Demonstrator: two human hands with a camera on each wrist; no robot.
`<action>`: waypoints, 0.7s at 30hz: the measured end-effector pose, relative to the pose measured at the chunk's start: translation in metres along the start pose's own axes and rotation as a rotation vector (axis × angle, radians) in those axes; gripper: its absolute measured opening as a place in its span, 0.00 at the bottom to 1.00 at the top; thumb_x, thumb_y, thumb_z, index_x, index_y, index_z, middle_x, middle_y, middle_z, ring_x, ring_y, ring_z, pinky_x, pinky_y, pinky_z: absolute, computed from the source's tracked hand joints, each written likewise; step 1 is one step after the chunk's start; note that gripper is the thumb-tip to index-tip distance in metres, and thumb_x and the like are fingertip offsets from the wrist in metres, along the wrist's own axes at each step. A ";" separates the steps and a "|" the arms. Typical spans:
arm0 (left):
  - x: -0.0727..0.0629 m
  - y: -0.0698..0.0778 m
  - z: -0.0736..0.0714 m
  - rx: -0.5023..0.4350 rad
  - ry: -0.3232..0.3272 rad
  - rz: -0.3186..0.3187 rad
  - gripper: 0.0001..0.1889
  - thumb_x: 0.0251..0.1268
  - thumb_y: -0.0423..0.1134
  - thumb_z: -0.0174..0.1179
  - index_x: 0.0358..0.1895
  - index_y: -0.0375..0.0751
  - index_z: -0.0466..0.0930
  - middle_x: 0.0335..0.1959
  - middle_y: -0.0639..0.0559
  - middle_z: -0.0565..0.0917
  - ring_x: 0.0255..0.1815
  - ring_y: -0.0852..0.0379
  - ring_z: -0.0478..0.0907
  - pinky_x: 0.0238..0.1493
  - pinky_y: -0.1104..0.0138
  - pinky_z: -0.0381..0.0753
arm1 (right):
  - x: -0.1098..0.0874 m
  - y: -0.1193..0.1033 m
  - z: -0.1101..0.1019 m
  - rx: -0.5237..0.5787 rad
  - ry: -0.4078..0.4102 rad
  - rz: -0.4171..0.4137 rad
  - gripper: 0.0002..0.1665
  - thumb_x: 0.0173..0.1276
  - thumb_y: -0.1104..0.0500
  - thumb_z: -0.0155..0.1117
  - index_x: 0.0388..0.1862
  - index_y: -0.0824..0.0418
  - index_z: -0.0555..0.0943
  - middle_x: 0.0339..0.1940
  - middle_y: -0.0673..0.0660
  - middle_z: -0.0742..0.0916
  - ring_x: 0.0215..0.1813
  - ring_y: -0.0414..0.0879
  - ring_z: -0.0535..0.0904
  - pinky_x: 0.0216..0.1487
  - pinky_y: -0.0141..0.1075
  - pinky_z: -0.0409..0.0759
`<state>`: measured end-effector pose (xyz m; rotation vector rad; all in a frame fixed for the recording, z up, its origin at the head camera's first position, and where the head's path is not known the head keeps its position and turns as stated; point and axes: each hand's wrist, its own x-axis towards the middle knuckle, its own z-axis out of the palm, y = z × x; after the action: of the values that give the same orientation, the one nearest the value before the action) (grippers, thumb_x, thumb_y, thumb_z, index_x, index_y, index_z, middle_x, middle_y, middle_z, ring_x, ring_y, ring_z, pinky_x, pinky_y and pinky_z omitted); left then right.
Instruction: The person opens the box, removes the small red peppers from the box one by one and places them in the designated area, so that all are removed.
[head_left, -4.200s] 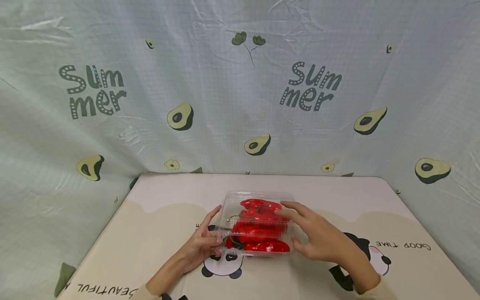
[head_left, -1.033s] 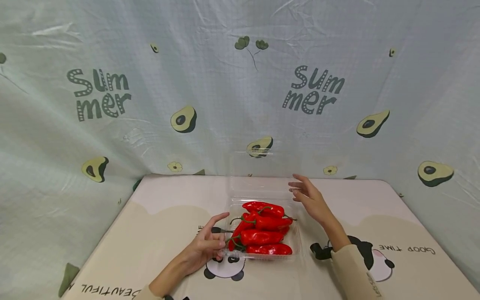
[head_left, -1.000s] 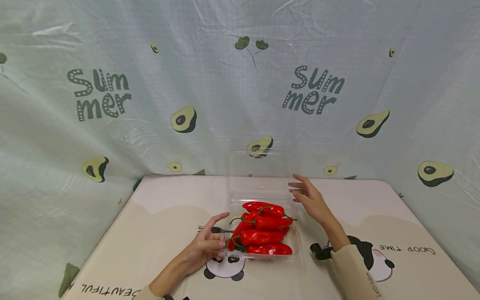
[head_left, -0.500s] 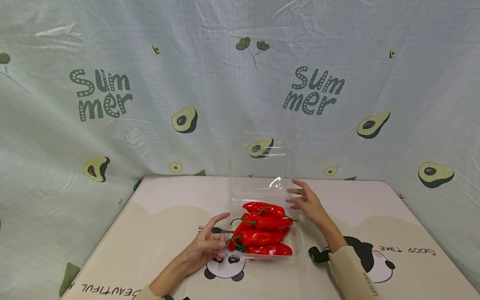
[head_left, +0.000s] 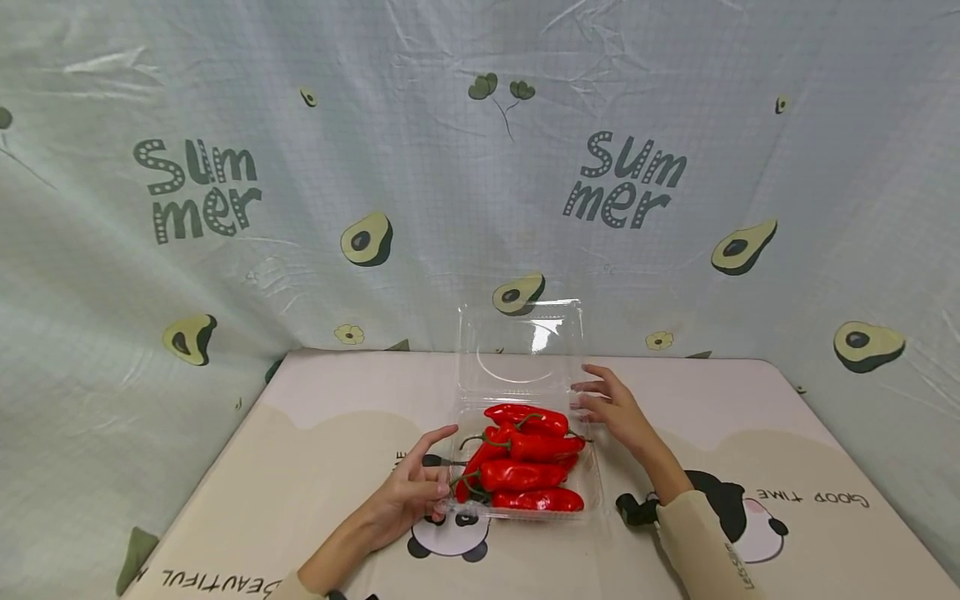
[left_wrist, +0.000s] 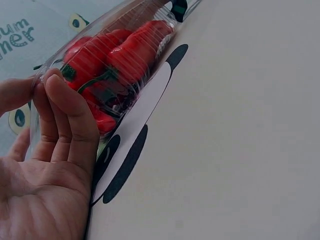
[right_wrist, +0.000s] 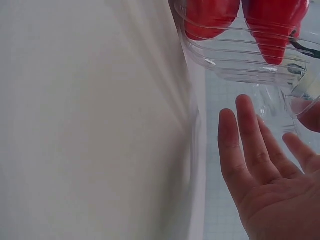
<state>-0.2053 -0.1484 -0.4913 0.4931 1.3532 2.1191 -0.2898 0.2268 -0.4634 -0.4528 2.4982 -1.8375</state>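
Note:
A clear plastic clamshell container (head_left: 592, 492) stands on the table with its lid (head_left: 517, 350) raised at the back. Several glossy red peppers (head_left: 521, 475) with green stems fill its base. My left hand (head_left: 408, 496) pinches the container's left rim near the front corner; in the left wrist view, thumb and fingertips of the left hand (left_wrist: 60, 135) meet at that rim. Beside the lid's lower right corner is my right hand (head_left: 618, 412), fingers fairly straight. In the right wrist view the right hand (right_wrist: 270, 175) spreads its fingers below the container, its thumb close to the clear plastic corner.
The table (head_left: 315, 467) has a cream cover printed with pandas and words. Behind it hangs a pale curtain (head_left: 450, 167) with avocado prints. A small black device (head_left: 637, 509) sits at the right wrist.
The lid, earlier lying over the peppers, now stands raised at the back. My right hand has moved from the container's right side to the lid's corner, dropping slightly lately. The left hand stays put.

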 end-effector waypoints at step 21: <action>0.000 0.001 0.000 0.024 0.008 0.012 0.45 0.67 0.26 0.53 0.83 0.47 0.40 0.28 0.58 0.76 0.26 0.63 0.77 0.33 0.70 0.82 | 0.000 0.001 -0.002 -0.033 -0.015 0.115 0.34 0.81 0.57 0.56 0.78 0.69 0.58 0.65 0.77 0.78 0.55 0.62 0.87 0.54 0.44 0.87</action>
<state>-0.2053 -0.1488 -0.4904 0.5041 1.3841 2.1188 -0.2906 0.2286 -0.4634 -0.3148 2.4916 -1.7480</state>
